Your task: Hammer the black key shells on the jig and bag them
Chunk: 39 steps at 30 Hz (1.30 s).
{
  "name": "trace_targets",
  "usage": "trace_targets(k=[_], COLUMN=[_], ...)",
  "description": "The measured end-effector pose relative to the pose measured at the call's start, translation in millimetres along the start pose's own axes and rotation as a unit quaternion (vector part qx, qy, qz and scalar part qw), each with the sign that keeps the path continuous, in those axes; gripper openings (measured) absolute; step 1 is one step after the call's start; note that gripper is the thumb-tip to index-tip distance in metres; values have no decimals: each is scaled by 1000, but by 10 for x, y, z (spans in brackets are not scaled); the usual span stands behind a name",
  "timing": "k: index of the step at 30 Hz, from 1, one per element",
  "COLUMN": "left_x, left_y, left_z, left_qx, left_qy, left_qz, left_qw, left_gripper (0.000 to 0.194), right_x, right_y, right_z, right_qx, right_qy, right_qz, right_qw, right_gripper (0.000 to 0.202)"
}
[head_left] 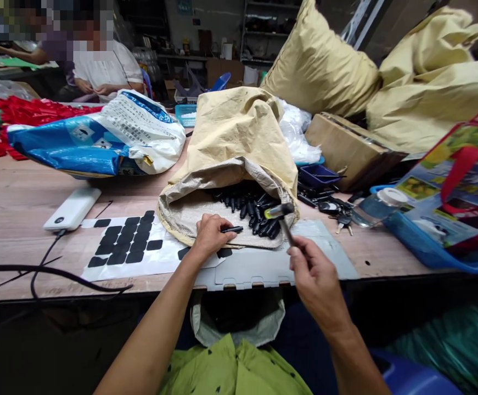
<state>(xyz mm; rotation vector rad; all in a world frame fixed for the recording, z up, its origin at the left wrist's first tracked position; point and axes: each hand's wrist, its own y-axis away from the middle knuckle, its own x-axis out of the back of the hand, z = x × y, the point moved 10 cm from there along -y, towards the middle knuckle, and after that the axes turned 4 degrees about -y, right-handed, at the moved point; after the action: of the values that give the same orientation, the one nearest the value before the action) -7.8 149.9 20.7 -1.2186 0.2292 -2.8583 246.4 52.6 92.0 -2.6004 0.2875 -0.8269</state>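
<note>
My left hand (213, 232) pinches a small black cylindrical piece (232, 229) at the mouth of a yellow sack (239, 126). Several similar black pieces (259, 214) lie heaped inside the sack's opening, just beyond that hand. To the right, my right hand (310, 263) is closed around the handle of a small hammer (279, 211), whose head, with a yellowish end, is raised in front of the heap. A white sheet with black rounded squares (127, 241) lies left of my left hand. Under the sack's mouth is a grey flat sheet (247, 269).
A white power bank (73, 209) with a cable sits at the left. Behind it lies a blue and white bag (99, 137). Keys (343, 219), a clear jar (378, 207) and a blue basket (440, 249) are at the right. An open sack (239, 329) hangs below the table edge.
</note>
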Motion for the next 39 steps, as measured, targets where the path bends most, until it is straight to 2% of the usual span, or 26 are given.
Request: trace_targets(k=[3,6,8,13,18,20,24,30,34,39], left_x=[-11,0,10,26,15,23,21,10,0,6], left_y=[-6,10,19,13,6,14,30,24,32,56], left_z=[-18,-22,-26,-23,-18,-9,15,-5,7,22], left_qx=[-7,-15,-16,-15,2,9,12,15,9,3], left_qy=[4,4,6,12,-14,-20,-22,-32,-36,-37], left_qz=[-22,-26,-24,-22,-41,-44,-50,-49,-55,-46], left_qw=[1000,1000,1000,1000,999,999,998,998,998,998], left_gripper=[14,17,19,15,9,11,13,13,18,16], right_x=[-385,-607,-663,-668,-893,-873,-716,-757,-561,-380], right_y=[42,40,17,11,87,74,31,59,36,66], right_z=[-241,-355,-402,-477,-316,-281,-298,-201,-161,-111], right_qx=[49,78,84,104,89,80,77,65,62,57], right_qy=[-18,-1,11,15,48,45,28,42,31,-3], right_qz=[-57,-90,-97,-71,-140,-134,-79,-104,-42,-13], right_qw=[997,993,992,992,985,987,993,992,997,998], right_gripper=[33,39,42,45,48,46,44,43,39,35])
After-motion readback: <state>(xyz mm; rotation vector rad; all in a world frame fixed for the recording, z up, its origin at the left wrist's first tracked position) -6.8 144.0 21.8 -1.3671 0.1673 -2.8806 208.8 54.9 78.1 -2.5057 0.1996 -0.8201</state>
